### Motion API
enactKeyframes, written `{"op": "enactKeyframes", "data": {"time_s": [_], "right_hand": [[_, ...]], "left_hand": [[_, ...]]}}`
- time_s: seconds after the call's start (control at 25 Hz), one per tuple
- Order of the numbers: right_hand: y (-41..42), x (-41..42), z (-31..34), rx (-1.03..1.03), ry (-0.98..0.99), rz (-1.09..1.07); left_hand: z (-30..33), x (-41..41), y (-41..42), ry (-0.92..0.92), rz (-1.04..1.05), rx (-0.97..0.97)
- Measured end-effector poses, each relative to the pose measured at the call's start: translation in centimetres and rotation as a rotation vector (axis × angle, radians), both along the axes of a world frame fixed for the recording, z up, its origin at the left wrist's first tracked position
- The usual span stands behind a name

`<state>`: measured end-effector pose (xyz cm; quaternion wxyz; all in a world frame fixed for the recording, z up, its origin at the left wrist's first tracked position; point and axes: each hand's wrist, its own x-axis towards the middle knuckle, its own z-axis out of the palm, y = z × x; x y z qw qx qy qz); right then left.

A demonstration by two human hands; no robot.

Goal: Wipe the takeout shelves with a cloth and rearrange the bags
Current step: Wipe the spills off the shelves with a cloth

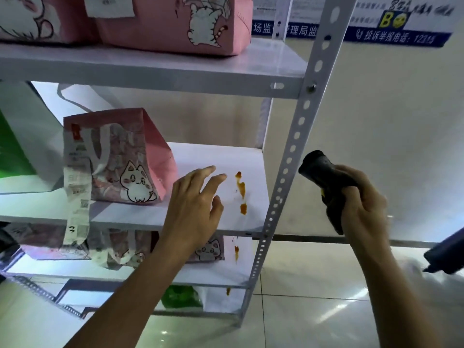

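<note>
The middle shelf point(216, 156) sits in the center of the head view, and it is dirty. Three orange-brown spots point(240, 189) lie on its white top, right of center. A pink bag with a cat on it point(120, 159) stands on the same shelf, left of the spots and apart from them. More pink bags point(173, 21) sit on the shelf at the top of the frame, and another pink cat bag point(208, 249) stands on the shelf below.

The left hand point(195, 204) reaches over the middle shelf with its fingers straight and spread. It holds nothing. Its fingertips are just beside the spots.

The right hand point(361, 199), at the right of the frame, squeezes a dark cloth point(324, 172) outside the metal post point(296, 136).

The wiping step looks like it is about to start, as the spots are not yet wiped. Next, the cloth likely has to come around the post and rub over the spots, while the pink bag stays out of the way.
</note>
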<state>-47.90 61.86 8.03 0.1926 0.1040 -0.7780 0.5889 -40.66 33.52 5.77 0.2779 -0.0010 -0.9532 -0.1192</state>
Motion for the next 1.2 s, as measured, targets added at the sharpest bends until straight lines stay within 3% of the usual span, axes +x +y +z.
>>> {"op": "enactKeyframes", "data": {"time_s": [0.28, 0.44, 0.6, 0.8, 1.0, 1.2], "right_hand": [[-3.9, 5.5, -6.8, 0.031, -0.167, -0.133], [-7.9, 9.1, -9.5, 0.162, -0.155, -0.330], [-13.5, 11.7, -11.6, 0.237, -0.118, -0.338], [-19.0, 7.9, -11.3, 0.582, -0.031, -0.266], [-21.2, 2.1, -11.9, 1.017, -0.358, -0.284], [-21.0, 0.8, -13.2, 1.053, -0.394, -0.279]], "left_hand": [[-5.7, -1.9, -3.8, -0.215, -0.160, 0.045], [-7.8, -2.7, -6.3, -0.274, -0.260, 0.060], [-9.9, -3.3, -8.2, -0.338, -0.310, 0.054], [-12.0, -3.4, -9.5, -0.409, -0.362, 0.011], [-12.7, -3.4, -10.0, -0.408, -0.365, 0.030], [-12.5, -4.4, -10.5, -0.378, -0.391, 0.116]]}}
